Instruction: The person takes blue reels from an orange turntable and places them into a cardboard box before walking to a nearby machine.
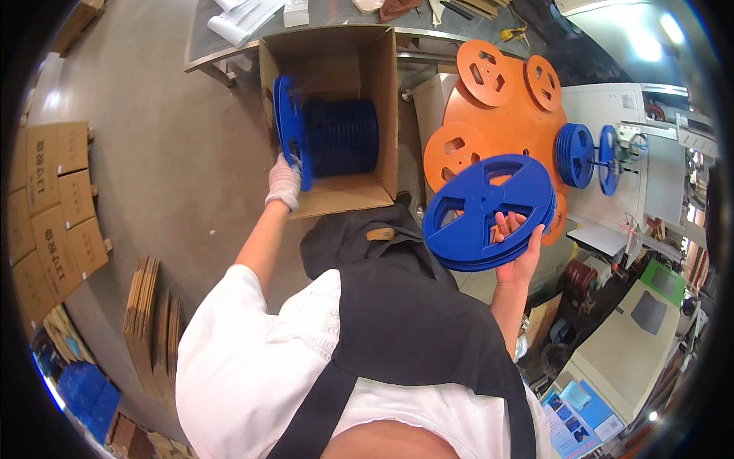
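My left hand (284, 186), in a white glove, is closed on the near edge of blue plastic reels (288, 126). These stand on edge, slightly tilted, just inside the left wall of an open cardboard box (348, 201). To their right, a row of more blue reels (344, 136) lies packed on edge in the box. My bare right hand (521, 264) grips a small stack of blue reels (486, 199) from the near right side. Some of its fingers show through a cut-out in the top reel; the underside of the stack is hidden.
An orange turntable (501, 107) carrying orange discs (483, 73) stands at the right. Beyond it, blue reels (575, 155) sit on a machine (661, 164). A metal table (256, 46) is behind the box. Stacked cartons (53, 222) and flattened cardboard (145, 321) stand at the left.
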`<state>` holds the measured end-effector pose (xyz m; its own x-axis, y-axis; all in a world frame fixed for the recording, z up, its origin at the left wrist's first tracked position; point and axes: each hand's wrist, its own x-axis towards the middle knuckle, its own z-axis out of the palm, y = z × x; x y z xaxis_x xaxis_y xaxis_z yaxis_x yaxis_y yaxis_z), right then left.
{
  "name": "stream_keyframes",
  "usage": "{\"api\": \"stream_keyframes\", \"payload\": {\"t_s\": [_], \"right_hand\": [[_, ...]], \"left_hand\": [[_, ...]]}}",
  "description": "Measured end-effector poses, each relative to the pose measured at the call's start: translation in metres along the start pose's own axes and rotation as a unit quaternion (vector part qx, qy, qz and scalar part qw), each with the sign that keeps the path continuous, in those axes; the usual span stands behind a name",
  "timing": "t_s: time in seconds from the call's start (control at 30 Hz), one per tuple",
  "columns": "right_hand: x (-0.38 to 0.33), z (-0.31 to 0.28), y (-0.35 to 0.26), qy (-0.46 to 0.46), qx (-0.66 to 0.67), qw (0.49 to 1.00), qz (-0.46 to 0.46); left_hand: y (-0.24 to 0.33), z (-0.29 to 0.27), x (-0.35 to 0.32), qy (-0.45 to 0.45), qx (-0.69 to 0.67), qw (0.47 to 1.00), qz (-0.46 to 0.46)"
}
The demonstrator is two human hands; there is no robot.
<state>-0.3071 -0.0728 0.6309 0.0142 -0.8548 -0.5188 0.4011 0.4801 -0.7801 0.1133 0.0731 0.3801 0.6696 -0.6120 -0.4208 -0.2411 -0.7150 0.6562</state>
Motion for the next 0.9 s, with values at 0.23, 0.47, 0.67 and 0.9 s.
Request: {"api": "stream_keyframes", "payload": {"t_s": [0.23, 0.47, 0.67, 0.9], "right_hand": [[-0.01, 0.01, -0.011, -0.054, 0.106, 0.992, -0.038], [-0.017, 0.002, -0.023, -0.235, 0.184, 0.954, -0.046], [-0.018, 0.005, -0.024, -0.28, 0.24, 0.929, -0.017], [-0.03, 0.021, -0.009, -0.287, 0.24, 0.927, 0.037]], "left_hand": [[-0.017, 0.038, 0.037, -0.071, 0.085, 0.993, -0.041], [0.074, 0.026, -0.007, -0.058, 0.043, 0.965, 0.251], [0.119, 0.006, -0.032, 0.032, -0.007, 0.91, 0.413], [0.245, -0.013, -0.107, -0.031, 0.111, 0.845, 0.522]]}}
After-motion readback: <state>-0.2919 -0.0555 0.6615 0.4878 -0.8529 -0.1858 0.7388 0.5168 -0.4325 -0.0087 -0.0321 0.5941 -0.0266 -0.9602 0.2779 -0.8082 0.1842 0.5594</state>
